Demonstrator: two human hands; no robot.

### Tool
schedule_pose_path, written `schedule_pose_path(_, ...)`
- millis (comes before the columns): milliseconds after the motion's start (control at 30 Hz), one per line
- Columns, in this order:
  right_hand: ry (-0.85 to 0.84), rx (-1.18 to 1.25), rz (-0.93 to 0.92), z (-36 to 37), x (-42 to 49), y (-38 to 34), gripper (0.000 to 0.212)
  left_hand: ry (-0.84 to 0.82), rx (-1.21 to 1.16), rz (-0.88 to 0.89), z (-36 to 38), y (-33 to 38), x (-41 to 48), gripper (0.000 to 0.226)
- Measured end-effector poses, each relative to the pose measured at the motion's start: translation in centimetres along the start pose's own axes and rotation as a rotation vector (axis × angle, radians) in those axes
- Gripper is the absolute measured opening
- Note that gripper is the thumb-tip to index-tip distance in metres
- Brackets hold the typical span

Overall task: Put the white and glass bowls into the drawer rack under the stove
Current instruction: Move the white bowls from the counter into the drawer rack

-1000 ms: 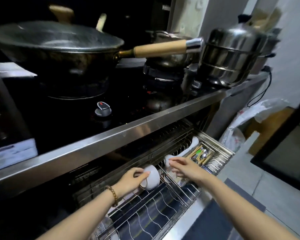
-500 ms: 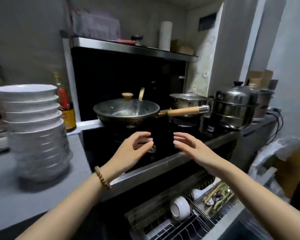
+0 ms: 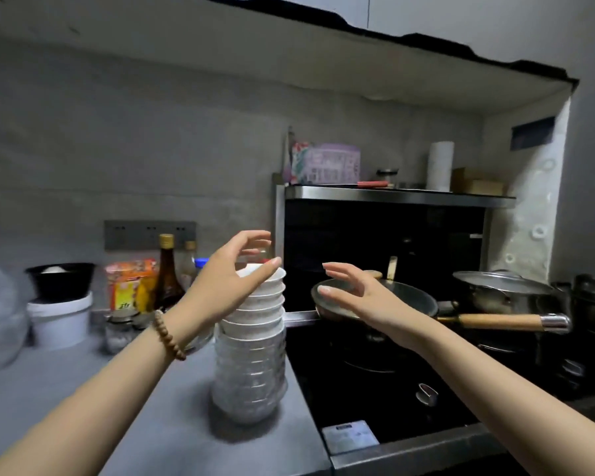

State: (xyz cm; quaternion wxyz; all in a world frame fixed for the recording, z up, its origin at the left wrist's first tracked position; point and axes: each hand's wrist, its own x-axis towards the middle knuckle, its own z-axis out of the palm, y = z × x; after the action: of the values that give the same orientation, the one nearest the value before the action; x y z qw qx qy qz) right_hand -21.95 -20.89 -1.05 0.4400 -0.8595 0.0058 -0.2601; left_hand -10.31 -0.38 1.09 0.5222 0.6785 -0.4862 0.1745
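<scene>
Bowl stack (image 3: 251, 341) on counter (image 3: 172, 424), between spread left hand (image 3: 225, 280) and right hand (image 3: 358, 297).

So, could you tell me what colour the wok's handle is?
Light wood handle with a silver metal end cap, head view.

- Left hand (image 3: 225, 283) raised, fingers curled apart, beaded bracelet (image 3: 168, 334) at the wrist
- Right hand (image 3: 359, 293) raised nearby, fingers spread, palm facing left
</scene>
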Motion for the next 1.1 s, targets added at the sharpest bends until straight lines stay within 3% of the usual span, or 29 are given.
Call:
schedule_pose_path(267,-0.077,0.086,0.014,4.8,5.4,0.0,0.069,-0.028,-0.035,-0.36,-2.5,-7.6,-0.7,0.104)
schedule_pose_path(400,-0.082,0.145,0.046,6.2,6.7,1.5,0.084,-0.063,-0.103,-0.464,-1.1,-9.8,-0.7,0.116)
schedule_pose_path(500,-0.09,0.175,0.057,6.9,7.5,2.2,0.097,-0.069,-0.099,-0.503,-0.4,-10.9,-0.4,0.114)
schedule_pose_path(867,-0.023,0.169,0.009,8.1,8.6,3.4,0.048,-0.029,-0.216,-0.417,0.8,-11.9,0.4,0.084)
schedule_pose_path(1100,0.003,0.215,-0.011,8.3,8.4,3.4,0.054,0.002,-0.207,-0.408,1.1,-11.8,0.5,0.08)
